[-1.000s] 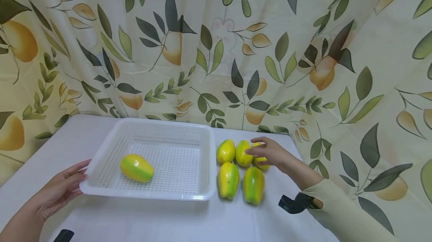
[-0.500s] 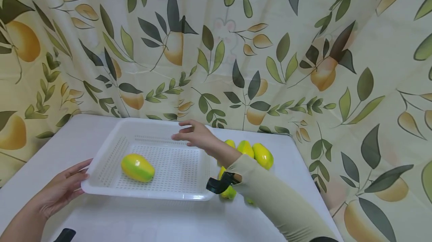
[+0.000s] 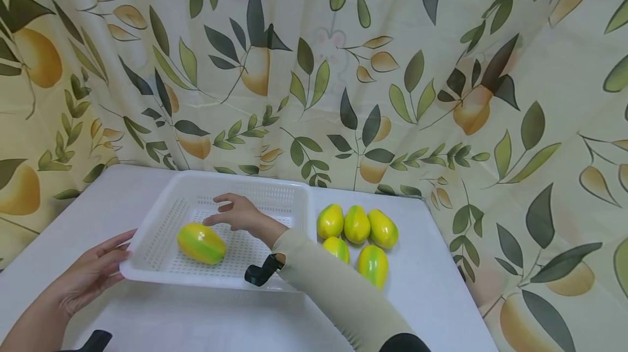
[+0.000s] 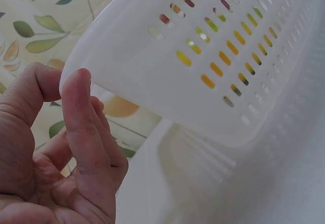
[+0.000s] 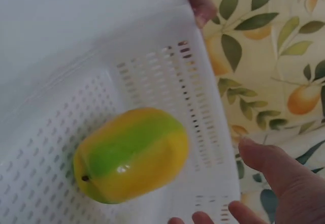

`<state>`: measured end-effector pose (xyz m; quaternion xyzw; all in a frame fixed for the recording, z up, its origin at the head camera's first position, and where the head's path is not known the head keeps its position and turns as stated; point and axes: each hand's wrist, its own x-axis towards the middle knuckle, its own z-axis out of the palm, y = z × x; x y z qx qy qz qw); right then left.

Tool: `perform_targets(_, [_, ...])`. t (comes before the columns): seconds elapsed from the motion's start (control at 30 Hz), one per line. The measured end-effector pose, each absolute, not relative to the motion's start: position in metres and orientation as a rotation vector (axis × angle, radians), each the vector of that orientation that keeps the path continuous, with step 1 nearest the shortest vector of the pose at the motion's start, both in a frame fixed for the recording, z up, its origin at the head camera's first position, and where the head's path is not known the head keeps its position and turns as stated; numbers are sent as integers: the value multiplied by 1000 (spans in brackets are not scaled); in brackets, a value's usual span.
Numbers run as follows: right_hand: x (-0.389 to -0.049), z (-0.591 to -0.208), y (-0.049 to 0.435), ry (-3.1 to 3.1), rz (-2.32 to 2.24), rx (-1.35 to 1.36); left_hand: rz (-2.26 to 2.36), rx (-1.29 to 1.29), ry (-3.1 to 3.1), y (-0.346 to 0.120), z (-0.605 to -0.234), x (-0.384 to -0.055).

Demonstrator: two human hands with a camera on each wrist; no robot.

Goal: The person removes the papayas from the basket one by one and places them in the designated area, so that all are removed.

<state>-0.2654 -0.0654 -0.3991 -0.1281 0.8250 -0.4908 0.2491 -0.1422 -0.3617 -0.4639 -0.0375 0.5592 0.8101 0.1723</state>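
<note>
A white perforated plastic basket (image 3: pixel 196 280) stands on the table with one yellow-green papaya (image 3: pixel 201 243) lying in its left half. My left hand (image 3: pixel 93 270) pinches the basket's rim at the near left corner; the left wrist view shows the fingers (image 4: pixel 78 97) at that rim. My right hand (image 3: pixel 237 213) hovers over the basket, just behind and right of the papaya, with its fingers spread and holding nothing. In the right wrist view, a gap separates that hand (image 5: pixel 284 183) from the papaya (image 5: pixel 132 153).
Several more papayas (image 3: pixel 356 225) lie in a cluster on the white table (image 3: pixel 422 286), right of the basket. The right forearm partly covers one of them. A leaf-and-fruit patterned curtain (image 3: pixel 314 96) hangs behind the table.
My right hand has moved left from above the papaya cluster to over the basket, near the papaya in it. My left hand stays at the rim.
</note>
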Motion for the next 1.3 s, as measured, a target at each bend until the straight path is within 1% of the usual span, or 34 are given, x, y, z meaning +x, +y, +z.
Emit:
perform_targets(0.43, [-279,-420,-71,2036,-1169,-351,2308,-77,1547,-360,-464,-142])
perform_targets(0.77, [-284,-426,-72,1912,-1130,-354,2333,-71,1528,-360,-464,-142])
perform_targets(1.3, [-287,-435,-72,1920,-1093,-389,2323,-25,1518,-362,-466,-142])
